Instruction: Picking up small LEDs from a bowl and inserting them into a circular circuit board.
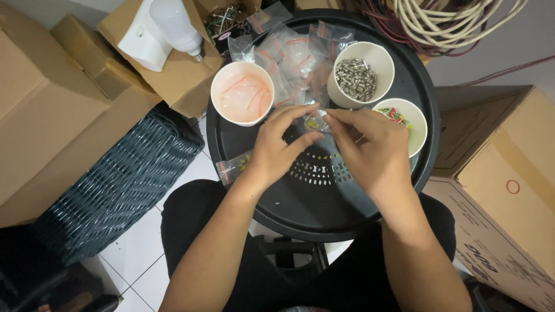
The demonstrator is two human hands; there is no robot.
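Both hands around small clear bag

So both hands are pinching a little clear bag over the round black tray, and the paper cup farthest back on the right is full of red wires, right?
Not quite. In the head view the back right cup holds small silvery metal parts, not red wires. The rest stands: the left hand and right hand pinch a small clear bag over the round black tray.

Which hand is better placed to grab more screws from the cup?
Right, probably. The right hand sits just below the cup of metal screws; the left hand is farther off, nearer the cup of clear bags. Both pinch a small clear bag.
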